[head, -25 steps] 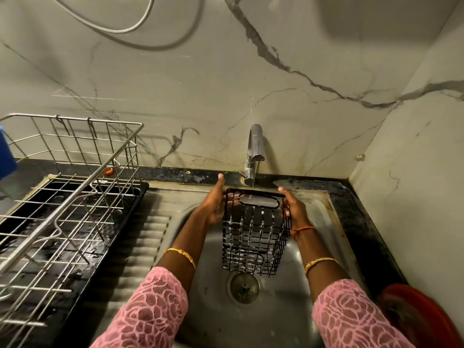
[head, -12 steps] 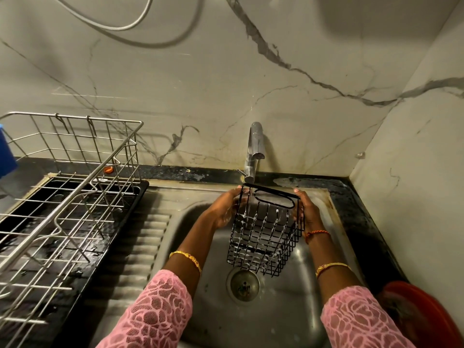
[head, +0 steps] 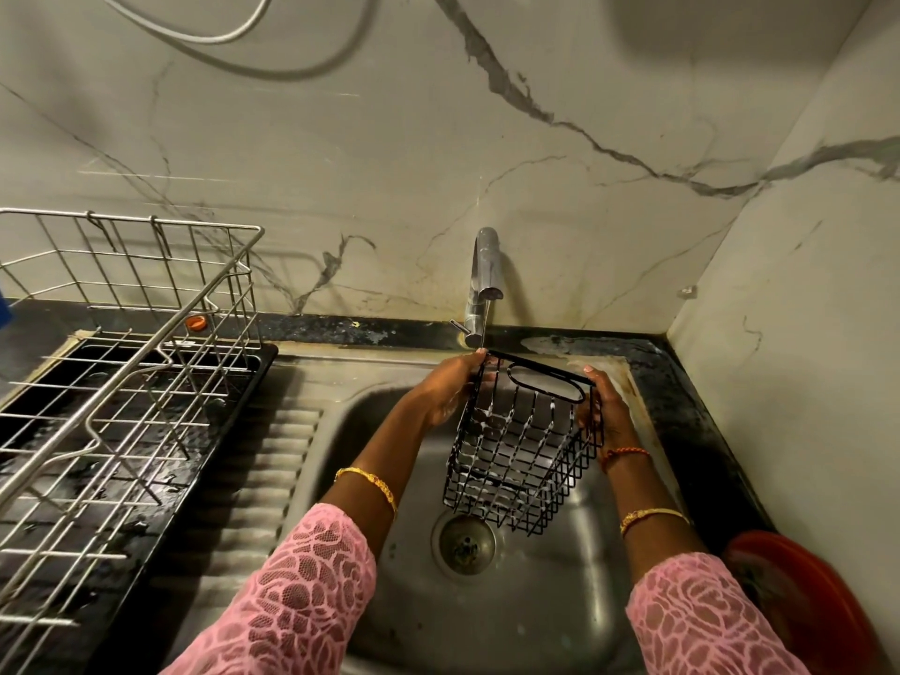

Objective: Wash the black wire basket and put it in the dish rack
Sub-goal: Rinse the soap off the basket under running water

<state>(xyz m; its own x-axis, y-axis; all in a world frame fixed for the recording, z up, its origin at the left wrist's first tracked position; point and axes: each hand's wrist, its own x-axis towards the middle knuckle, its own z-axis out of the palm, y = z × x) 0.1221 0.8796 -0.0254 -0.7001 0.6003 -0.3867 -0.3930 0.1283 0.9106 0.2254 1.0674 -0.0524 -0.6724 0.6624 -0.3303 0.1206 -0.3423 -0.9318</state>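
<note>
The black wire basket (head: 523, 455) hangs over the steel sink (head: 535, 601), tilted with its bottom toward the drain and its top rim under the tap (head: 482, 280). A thin stream of water falls from the tap onto the rim's left corner. My left hand (head: 445, 389) grips the basket's left side, fingers curled over the rim. My right hand (head: 601, 406) holds the right side, fingers wrapped round the wires. White suds cling to the wires. The silver dish rack (head: 121, 343) stands at the left on a black drip tray.
A ribbed draining board (head: 263, 470) lies between rack and sink bowl. The drain (head: 462, 540) sits right below the basket. A red round object (head: 798, 601) sits at the bottom right. Marble walls close in behind and at the right.
The basket has shifted right and tilted, its bottom swinging left toward the drain. Both hands kept their hold and moved with it.
</note>
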